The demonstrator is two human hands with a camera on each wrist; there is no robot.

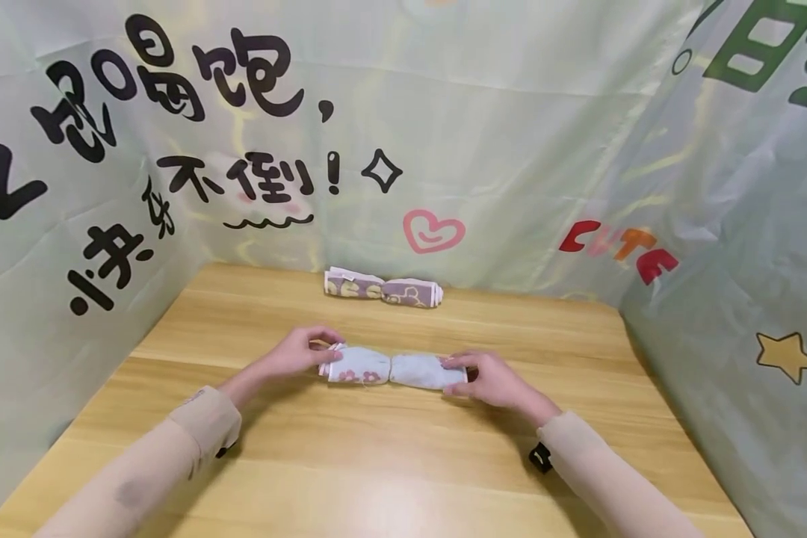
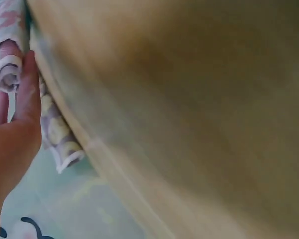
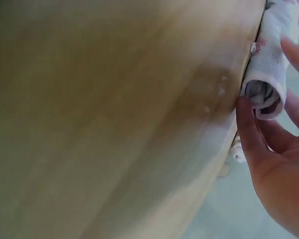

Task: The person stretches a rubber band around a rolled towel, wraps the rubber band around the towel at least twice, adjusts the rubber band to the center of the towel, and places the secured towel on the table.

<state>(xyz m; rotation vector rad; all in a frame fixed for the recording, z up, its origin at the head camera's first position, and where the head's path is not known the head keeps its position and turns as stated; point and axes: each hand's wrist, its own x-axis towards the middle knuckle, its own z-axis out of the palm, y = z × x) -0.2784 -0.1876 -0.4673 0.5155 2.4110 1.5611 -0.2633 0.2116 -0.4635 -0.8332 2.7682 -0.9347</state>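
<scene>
A pale blue rolled towel [image 1: 393, 369] with pink flowers lies crosswise on the wooden table [image 1: 376, 463], pinched in at its middle. My left hand [image 1: 324, 351] pinches its left end, thumb [image 2: 28, 84] on one side of the rolled end [image 2: 9, 67] and a finger on the other. My right hand [image 1: 459, 372] holds the right end. In the right wrist view the thumb [image 3: 248, 132] and fingers lie on either side of the roll's open end [image 3: 263, 89].
A second rolled towel [image 1: 383, 290], purple with yellow shapes, lies at the back edge of the table against the pale green printed backdrop [image 1: 511, 149]. The backdrop walls the table on the left, back and right. Bare wood lies in front of my hands.
</scene>
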